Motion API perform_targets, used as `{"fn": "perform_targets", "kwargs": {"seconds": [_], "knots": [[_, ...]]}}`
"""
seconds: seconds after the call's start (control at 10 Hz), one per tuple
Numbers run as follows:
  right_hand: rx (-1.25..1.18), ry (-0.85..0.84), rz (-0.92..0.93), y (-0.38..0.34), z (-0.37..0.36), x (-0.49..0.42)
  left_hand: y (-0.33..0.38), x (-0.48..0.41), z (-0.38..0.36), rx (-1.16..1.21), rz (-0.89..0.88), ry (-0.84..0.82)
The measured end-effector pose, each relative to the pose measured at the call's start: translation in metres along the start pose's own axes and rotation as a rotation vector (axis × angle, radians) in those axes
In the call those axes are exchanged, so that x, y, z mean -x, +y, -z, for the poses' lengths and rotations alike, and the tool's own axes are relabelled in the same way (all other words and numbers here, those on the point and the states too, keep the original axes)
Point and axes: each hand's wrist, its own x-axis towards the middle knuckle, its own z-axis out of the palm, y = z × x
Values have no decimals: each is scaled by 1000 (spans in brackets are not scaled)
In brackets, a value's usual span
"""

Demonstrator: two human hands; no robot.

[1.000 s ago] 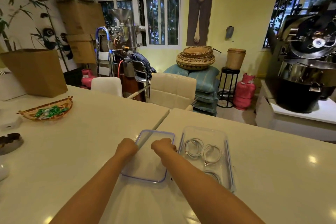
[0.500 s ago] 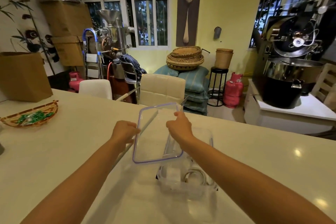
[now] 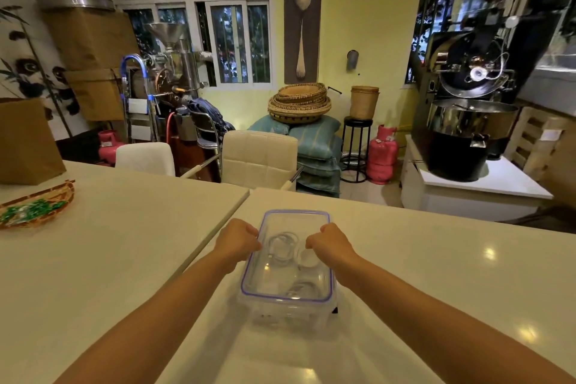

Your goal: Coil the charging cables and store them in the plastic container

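A clear plastic container [image 3: 288, 316] stands on the white table in front of me. Its clear lid [image 3: 293, 218] with a blue-purple rim lies on top of it. Through the lid I see coiled white cables [image 3: 282, 246] inside. My left hand [image 3: 238, 240] is curled at the lid's left edge, and my right hand [image 3: 332, 241] is curled at the lid's right edge; both touch the lid, fingers bent down over it.
A woven tray with green bits [image 3: 37, 207] lies at the far left of the table, beside a brown paper bag [image 3: 26, 142]. A seam [image 3: 224, 224] divides two tabletops. Two white chairs [image 3: 258, 159] stand behind the table.
The lid was lying on the table left of the container, then both hands lifted it and carried it right. Now it rests on top of the container with both hands on its edges.
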Motion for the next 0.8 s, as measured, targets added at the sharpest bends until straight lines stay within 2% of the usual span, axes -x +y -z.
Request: {"fn": "perform_targets", "kwargs": {"seconds": [0.2, 0.6, 0.7, 0.8], "knots": [[96, -56, 10, 4, 2, 1, 4, -1, -3, -115, -15, 22], [297, -156, 63, 17, -8, 0, 1, -3, -2, -119, -11, -48], [349, -196, 64, 17, 2, 0, 10, -7, 1, -288, -43, -101], [326, -140, 104, 15, 19, 2, 22, -6, 1, -404, -137, -35]]}}
